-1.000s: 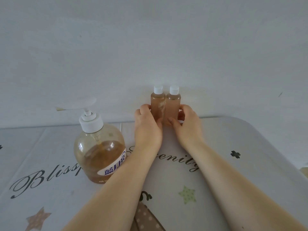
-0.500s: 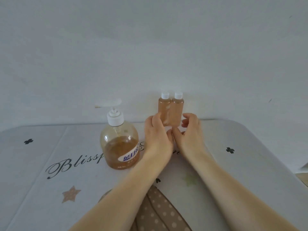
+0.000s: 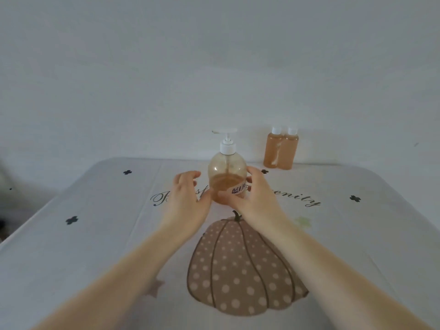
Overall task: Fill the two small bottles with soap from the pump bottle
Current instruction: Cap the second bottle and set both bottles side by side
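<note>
pump bottle (image 3: 227, 172) upright, spout leftward

Pump bottle (image 3: 227, 172) base and most of its label hidden behind right hand (image 3: 256, 198); label text too small to read. Script on tablecloth (image 3: 95, 234) partly covered by both hands. Forearms cut off at bottom edge. Left small bottle (image 3: 272, 148) overlaps right one (image 3: 288, 150).

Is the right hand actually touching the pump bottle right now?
Touching. The head view shows the right hand wrapped on the pump bottle, its thumb lying across the front below the label and its fingers against the side.
</note>
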